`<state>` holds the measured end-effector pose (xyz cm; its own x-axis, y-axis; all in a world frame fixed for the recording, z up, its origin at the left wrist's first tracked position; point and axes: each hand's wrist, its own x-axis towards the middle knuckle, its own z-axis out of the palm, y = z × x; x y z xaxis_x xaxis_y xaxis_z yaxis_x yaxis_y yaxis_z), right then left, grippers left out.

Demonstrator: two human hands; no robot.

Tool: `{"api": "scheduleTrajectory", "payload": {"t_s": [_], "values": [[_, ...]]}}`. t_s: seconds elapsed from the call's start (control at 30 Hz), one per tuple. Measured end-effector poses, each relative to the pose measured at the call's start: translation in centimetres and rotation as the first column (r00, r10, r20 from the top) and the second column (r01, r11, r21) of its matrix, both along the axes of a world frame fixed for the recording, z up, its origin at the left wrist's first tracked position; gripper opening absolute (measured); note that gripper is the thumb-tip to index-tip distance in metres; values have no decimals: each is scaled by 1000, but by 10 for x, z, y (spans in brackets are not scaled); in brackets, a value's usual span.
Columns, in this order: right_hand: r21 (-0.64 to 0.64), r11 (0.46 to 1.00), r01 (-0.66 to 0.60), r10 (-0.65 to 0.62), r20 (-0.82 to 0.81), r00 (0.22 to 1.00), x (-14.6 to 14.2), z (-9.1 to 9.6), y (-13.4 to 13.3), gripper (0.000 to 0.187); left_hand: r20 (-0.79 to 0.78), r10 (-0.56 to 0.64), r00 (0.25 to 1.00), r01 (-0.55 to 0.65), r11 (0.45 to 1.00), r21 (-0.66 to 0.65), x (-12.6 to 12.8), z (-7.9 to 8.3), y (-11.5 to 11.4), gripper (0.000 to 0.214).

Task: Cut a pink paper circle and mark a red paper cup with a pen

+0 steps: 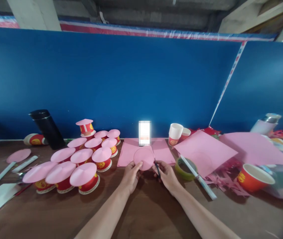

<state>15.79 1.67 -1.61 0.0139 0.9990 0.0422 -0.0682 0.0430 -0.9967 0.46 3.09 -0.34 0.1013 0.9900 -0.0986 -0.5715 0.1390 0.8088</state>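
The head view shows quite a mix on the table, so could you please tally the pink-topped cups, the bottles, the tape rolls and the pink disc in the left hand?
Pink-topped cups: 12
Bottles, a black bottle and a silver-capped bottle: 2
Tape roll: 1
Pink disc in the left hand: 1
Total: 16

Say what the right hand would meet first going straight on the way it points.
Most likely the round pink paper in the left hand; whether the right hand touches its edge is unclear.
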Motion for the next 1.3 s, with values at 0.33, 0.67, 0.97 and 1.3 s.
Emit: {"api": "scheduleTrajectory", "payload": {"t_s": [0.33, 0.67, 0.97, 1.3], "values": [[-7, 1000, -1, 0, -7, 1000, -1, 2, -1, 42, -2, -20, 1000, 20, 1000, -5, 0, 4, -1, 26], [-6, 1000, -5, 5, -14, 1000, -1, 2, -1, 40, 7, 4, 1000, -4, 999, -37, 1, 3, -1, 25], [-3, 1000, -4, 4, 13, 1000, -1, 5, -2, 42, 2, -5, 1000, 5, 1000, -30, 1, 5, -2, 25], [-1, 1000, 4, -4, -3, 1000, -2, 8, -3, 46, -12, 16, 1000, -17, 999, -50, 0, 2, 0, 27]]}}
